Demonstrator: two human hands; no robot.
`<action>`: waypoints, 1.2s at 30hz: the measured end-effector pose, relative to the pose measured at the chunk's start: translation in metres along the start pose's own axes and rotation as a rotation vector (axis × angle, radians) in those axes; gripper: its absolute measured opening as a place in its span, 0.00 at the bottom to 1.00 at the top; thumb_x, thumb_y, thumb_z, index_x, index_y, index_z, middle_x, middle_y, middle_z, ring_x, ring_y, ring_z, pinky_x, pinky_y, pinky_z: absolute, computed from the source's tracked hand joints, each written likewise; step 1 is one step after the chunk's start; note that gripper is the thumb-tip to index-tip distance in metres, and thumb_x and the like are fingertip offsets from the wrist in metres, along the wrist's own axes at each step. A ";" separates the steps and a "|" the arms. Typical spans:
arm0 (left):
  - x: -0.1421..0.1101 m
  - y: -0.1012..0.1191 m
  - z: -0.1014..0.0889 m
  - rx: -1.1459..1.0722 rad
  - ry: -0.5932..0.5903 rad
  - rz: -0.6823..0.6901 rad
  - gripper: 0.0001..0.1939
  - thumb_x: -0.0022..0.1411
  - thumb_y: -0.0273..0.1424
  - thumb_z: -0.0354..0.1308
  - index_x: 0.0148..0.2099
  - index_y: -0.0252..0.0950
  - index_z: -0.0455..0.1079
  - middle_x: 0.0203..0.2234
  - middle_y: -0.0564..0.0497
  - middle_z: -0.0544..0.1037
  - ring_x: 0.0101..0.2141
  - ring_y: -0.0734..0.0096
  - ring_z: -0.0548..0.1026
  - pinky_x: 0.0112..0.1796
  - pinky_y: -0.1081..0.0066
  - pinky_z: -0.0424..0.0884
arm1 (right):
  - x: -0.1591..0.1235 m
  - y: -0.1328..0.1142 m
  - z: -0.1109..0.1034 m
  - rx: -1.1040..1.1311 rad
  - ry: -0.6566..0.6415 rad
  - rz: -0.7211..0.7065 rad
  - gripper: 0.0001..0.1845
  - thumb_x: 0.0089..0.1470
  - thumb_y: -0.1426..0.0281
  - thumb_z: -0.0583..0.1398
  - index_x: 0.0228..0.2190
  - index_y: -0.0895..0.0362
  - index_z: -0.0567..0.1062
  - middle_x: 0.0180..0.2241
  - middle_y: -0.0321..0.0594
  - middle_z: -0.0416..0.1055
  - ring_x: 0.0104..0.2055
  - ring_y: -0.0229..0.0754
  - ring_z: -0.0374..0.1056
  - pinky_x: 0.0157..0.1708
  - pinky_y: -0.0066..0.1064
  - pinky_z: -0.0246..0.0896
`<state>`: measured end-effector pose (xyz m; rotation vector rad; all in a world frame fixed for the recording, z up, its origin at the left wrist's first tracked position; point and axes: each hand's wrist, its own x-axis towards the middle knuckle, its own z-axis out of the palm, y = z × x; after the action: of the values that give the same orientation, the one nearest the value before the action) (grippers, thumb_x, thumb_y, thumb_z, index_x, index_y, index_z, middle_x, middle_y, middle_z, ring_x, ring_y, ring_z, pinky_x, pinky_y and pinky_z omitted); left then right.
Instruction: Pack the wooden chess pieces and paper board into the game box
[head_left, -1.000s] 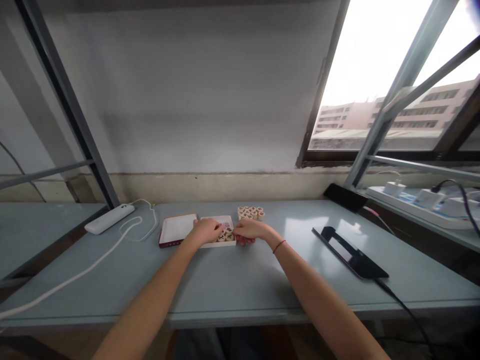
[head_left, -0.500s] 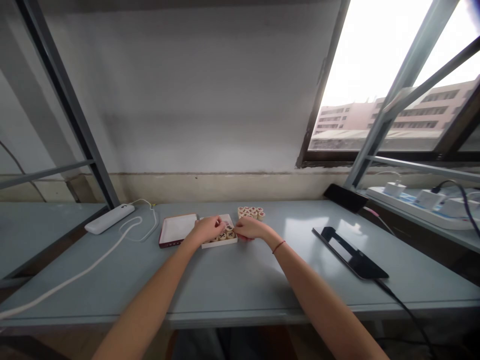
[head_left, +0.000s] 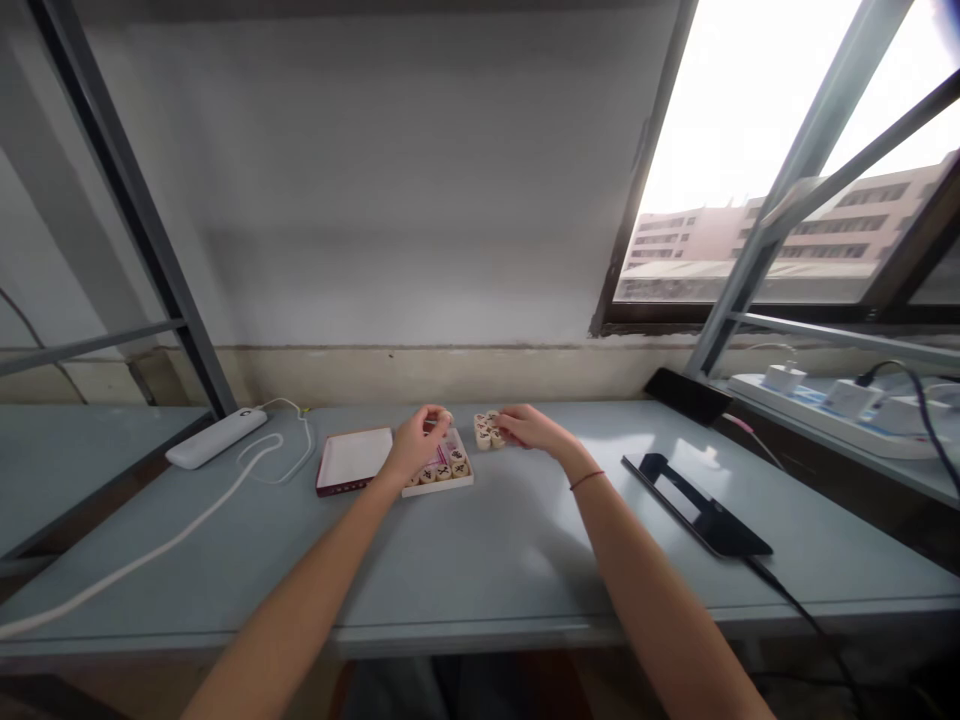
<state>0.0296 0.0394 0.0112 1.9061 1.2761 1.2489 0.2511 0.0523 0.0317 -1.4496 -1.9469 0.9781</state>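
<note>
Above the back of the white open box (head_left: 459, 483), my left hand (head_left: 415, 440) is closed, pinching a round xiangqi piece (head_left: 446, 417) between thumb and fingers. Inside the box, several xiangqi pieces (head_left: 442, 472) stand along the front and right, with a pink and white bottom showing behind them. To the right of the box is a tight block of xiangqi pieces (head_left: 481, 432) on the table. My right hand (head_left: 531, 428) reaches this block from the right, its fingers closed on pieces at that side and hiding part of the block.
The box lid (head_left: 358, 457) lies inner side up left of the box. A white power bank-like device (head_left: 217, 438) with a white cable is farther left. A dark tablet (head_left: 694, 505) with a black cable lies right, and a power strip (head_left: 847, 412) stands beyond the metal frame.
My left hand has lifted from inside the box towards its back edge, with a xiangqi piece now showing. My right hand has moved from the box's right edge to the block's right side.
</note>
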 end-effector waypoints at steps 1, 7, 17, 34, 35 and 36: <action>0.001 -0.002 -0.001 -0.012 0.023 0.000 0.15 0.60 0.40 0.49 0.43 0.37 0.65 0.33 0.50 0.75 0.31 0.72 0.74 0.35 0.73 0.69 | 0.000 0.008 -0.007 0.014 -0.005 0.054 0.15 0.50 0.62 0.52 0.19 0.58 0.62 0.16 0.31 0.57 0.16 0.29 0.49 0.16 0.23 0.45; 0.002 -0.006 -0.003 0.056 0.008 -0.001 0.15 0.54 0.31 0.54 0.46 0.38 0.67 0.38 0.50 0.74 0.35 0.72 0.73 0.38 0.73 0.69 | 0.000 0.036 -0.024 -0.018 -0.166 0.330 0.12 0.46 0.63 0.57 0.24 0.60 0.69 0.19 0.33 0.61 0.16 0.28 0.52 0.14 0.21 0.45; -0.011 0.013 -0.001 0.288 -0.199 0.032 0.22 0.59 0.42 0.48 0.53 0.40 0.64 0.30 0.52 0.76 0.29 0.69 0.73 0.33 0.72 0.68 | 0.002 0.032 -0.016 -0.160 -0.115 0.359 0.18 0.47 0.58 0.57 0.17 0.59 0.64 0.14 0.31 0.55 0.14 0.28 0.48 0.13 0.23 0.41; 0.028 0.032 0.049 0.834 -0.347 0.248 0.16 0.60 0.34 0.52 0.50 0.36 0.67 0.43 0.44 0.72 0.42 0.61 0.71 0.40 0.69 0.65 | 0.003 0.043 -0.027 0.046 -0.006 0.272 0.15 0.47 0.62 0.54 0.17 0.58 0.62 0.16 0.31 0.56 0.16 0.28 0.49 0.14 0.21 0.41; 0.030 0.033 0.053 0.887 -0.357 0.252 0.15 0.60 0.34 0.53 0.48 0.36 0.69 0.42 0.43 0.72 0.42 0.59 0.70 0.40 0.68 0.65 | 0.005 0.049 -0.027 0.048 -0.039 0.299 0.14 0.47 0.62 0.55 0.19 0.59 0.63 0.17 0.31 0.57 0.16 0.28 0.50 0.14 0.21 0.41; 0.031 0.032 0.058 0.924 -0.365 0.257 0.14 0.59 0.34 0.53 0.46 0.35 0.70 0.41 0.43 0.71 0.43 0.58 0.70 0.41 0.66 0.65 | 0.006 0.053 -0.027 0.048 -0.066 0.318 0.14 0.47 0.62 0.55 0.20 0.59 0.64 0.17 0.32 0.58 0.16 0.28 0.51 0.14 0.21 0.42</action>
<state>0.0991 0.0576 0.0240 2.8319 1.5741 0.3360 0.3004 0.0738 0.0054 -1.7536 -1.7561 1.2156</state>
